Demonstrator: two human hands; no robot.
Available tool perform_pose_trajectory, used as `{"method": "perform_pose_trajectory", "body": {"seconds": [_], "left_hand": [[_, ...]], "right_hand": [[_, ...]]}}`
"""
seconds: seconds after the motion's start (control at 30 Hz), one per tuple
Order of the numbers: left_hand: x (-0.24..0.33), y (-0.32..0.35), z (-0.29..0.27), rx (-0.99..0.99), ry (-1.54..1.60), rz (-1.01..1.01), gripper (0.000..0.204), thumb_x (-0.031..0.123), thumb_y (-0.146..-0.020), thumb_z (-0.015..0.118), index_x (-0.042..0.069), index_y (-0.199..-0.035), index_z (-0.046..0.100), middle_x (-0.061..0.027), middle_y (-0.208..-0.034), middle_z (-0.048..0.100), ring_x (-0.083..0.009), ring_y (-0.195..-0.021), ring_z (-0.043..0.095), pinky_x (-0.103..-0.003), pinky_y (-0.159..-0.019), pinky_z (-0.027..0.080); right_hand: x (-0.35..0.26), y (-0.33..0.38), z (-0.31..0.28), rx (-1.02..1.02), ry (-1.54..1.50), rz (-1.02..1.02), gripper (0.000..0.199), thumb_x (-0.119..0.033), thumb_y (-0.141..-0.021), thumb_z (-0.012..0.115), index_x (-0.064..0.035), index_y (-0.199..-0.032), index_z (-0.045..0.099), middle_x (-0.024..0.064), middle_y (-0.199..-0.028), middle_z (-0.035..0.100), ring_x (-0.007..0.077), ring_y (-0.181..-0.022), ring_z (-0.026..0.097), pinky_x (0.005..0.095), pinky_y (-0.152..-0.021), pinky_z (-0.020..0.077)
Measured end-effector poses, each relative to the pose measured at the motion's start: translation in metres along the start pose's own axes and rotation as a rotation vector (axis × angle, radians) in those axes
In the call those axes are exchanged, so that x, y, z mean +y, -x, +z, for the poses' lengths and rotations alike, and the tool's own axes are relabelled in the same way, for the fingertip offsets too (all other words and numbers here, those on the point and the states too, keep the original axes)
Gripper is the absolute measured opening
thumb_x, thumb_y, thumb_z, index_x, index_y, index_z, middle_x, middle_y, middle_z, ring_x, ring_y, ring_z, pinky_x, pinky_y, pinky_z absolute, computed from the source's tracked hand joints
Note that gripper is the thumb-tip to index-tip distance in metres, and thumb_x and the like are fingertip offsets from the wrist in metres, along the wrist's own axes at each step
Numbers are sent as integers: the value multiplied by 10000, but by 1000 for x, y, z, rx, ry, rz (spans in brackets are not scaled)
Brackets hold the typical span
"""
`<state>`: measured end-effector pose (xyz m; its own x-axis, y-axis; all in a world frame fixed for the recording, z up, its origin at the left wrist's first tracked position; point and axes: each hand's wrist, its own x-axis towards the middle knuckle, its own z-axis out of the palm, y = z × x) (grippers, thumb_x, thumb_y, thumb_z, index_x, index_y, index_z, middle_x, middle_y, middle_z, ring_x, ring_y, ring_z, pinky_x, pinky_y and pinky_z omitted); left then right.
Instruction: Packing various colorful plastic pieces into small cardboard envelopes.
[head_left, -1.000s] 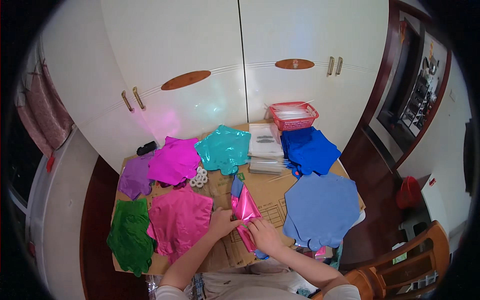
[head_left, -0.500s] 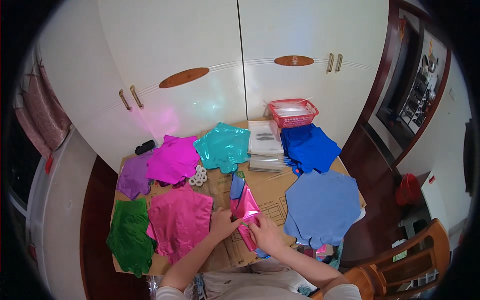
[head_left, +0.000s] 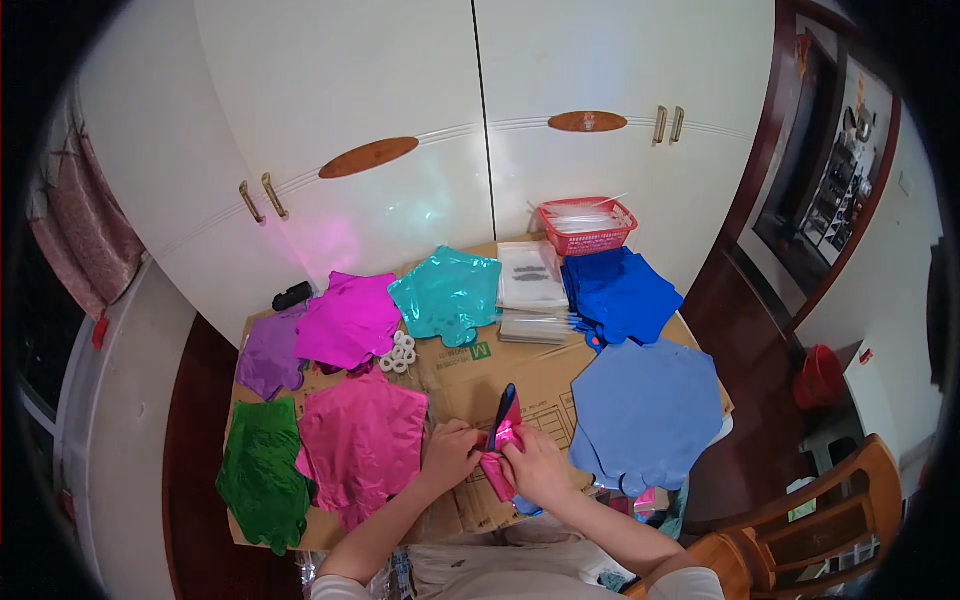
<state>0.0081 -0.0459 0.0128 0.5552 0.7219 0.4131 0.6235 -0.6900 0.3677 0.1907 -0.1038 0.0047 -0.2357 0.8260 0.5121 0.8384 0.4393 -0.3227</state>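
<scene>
Between my hands is a folded bundle of flat foil balloons (head_left: 508, 436), shiny pink outside with a dark blue strip along its upper part. My right hand (head_left: 537, 467) is closed on the bundle from the right. At its left edge, the fingers of my left hand (head_left: 453, 457) pinch it, their tips partly hidden. To the left lies a pile of pink foil balloons (head_left: 363, 440); a pile of light blue foil balloons (head_left: 648, 415) is to the right. The bundle's lower end hangs toward the near edge of the cardboard (head_left: 450, 385).
Green (head_left: 262, 470), purple (head_left: 270, 352), magenta (head_left: 348, 320), teal (head_left: 447, 295) and dark blue foil piles (head_left: 622, 295) ring the work spot. White tape rolls (head_left: 398, 353), clear bags (head_left: 531, 275) and a red basket (head_left: 587, 228) lie further back. A wooden chair (head_left: 800, 535) stands at right.
The bundle's upper part has folded down and become shorter and narrower, its blue strip now upright. My left hand has shifted slightly right; my right hand stays close to where it was.
</scene>
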Motion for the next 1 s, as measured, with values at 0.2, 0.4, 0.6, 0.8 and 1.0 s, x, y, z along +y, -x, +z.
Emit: {"method": "perform_pose_trajectory", "body": {"seconds": [0.2, 0.4, 0.6, 0.8, 1.0], "left_hand": [[3, 2, -3, 16, -82, 71, 235, 105, -675, 642, 95, -910, 655, -20, -796, 630, -188, -866, 590, -338, -758, 420], [2, 4, -10, -10, -184, 329, 318, 123, -725, 590, 130, -1033, 665, 14, -947, 681, -103, -938, 603, -285, -766, 414], [5, 9, -13, -72, -258, 399, 332, 123, -715, 612, 92, -1044, 654, -16, -1066, 663, -134, -1084, 561, -320, -846, 406], [9, 11, -17, -138, -313, 410, 367, 134, -724, 604, 63, -1084, 626, -36, -1150, 619, -186, -1185, 492, -353, -949, 373], [17, 16, -21, -149, -376, 416, 431, 140, -700, 613, 53, -1123, 606, -63, -1181, 597, -229, -1223, 455, -390, -982, 350]], "right_hand": [[-3, 0, -6, -66, 10, 32, 272, -203, -748, 653, -70, -975, 581, 202, -1061, 533, 357, -1014, 517, 451, -861, 420], [-4, 5, -18, -245, -125, 282, 495, -209, -657, 707, 12, -1074, 559, 192, -1167, 514, 313, -1108, 467, 384, -941, 382], [19, 3, -30, -234, -410, 65, 495, -168, -674, 687, -36, -1135, 561, 179, -1204, 532, 325, -1076, 512, 405, -923, 408], [49, -19, -40, -398, -344, 122, 346, -55, -771, 562, -54, -1116, 596, 147, -1161, 588, 310, -1121, 530, 382, -965, 413], [63, -27, -24, -437, -174, -337, 412, -101, -800, 505, -86, -1205, 578, 78, -1272, 552, 226, -1235, 470, 348, -1048, 361]]}}
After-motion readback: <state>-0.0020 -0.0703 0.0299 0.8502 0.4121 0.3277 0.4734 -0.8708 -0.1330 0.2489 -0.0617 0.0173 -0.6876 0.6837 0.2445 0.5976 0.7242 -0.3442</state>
